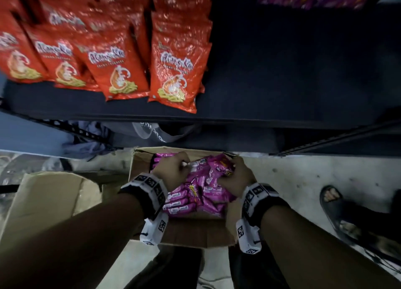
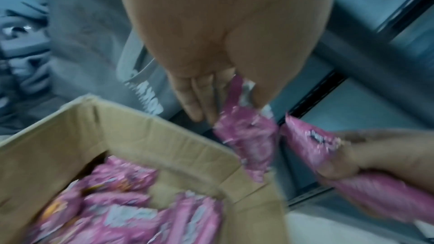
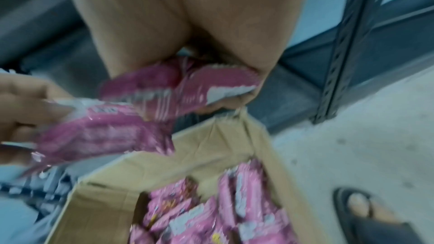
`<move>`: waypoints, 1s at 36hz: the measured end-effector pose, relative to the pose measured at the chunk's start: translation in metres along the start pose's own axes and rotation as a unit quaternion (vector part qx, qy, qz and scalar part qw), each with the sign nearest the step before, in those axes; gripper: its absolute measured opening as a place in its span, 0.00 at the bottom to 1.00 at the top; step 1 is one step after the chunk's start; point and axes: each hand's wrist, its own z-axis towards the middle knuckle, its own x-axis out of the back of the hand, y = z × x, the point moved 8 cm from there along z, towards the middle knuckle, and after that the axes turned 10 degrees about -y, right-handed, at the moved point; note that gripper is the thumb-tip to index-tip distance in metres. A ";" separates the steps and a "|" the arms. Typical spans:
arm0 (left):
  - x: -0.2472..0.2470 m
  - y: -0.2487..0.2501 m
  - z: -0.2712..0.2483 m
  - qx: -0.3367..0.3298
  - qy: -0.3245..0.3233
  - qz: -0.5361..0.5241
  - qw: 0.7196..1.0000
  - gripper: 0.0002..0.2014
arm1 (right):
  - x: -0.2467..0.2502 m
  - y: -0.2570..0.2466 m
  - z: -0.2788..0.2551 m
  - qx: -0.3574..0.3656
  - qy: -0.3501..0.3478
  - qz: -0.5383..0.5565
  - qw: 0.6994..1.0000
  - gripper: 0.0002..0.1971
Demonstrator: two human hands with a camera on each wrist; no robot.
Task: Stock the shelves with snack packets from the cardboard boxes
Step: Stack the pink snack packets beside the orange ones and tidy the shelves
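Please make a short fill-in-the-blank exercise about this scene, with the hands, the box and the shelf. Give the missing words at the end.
1. Both hands hold packets of the colour ____ over the open cardboard box.
2. The left hand and the right hand each hold ____ from that box.
3. The packets already standing on the dark shelf on its left side are ____ in colour.

Missing words: pink; packets; red
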 end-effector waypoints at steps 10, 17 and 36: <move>0.043 0.095 -0.035 -0.121 0.002 -0.082 0.989 0.07 | 0.089 -0.020 -0.065 0.040 0.018 0.022 0.999 0.21; 0.066 0.156 -0.042 -0.157 -0.036 -0.127 0.979 0.09 | 0.141 -0.048 -0.092 0.061 0.016 0.028 0.998 0.28; 0.110 0.218 0.049 -0.097 0.230 -0.180 0.952 0.11 | 0.275 -0.095 -0.045 0.083 0.276 -0.017 0.957 0.28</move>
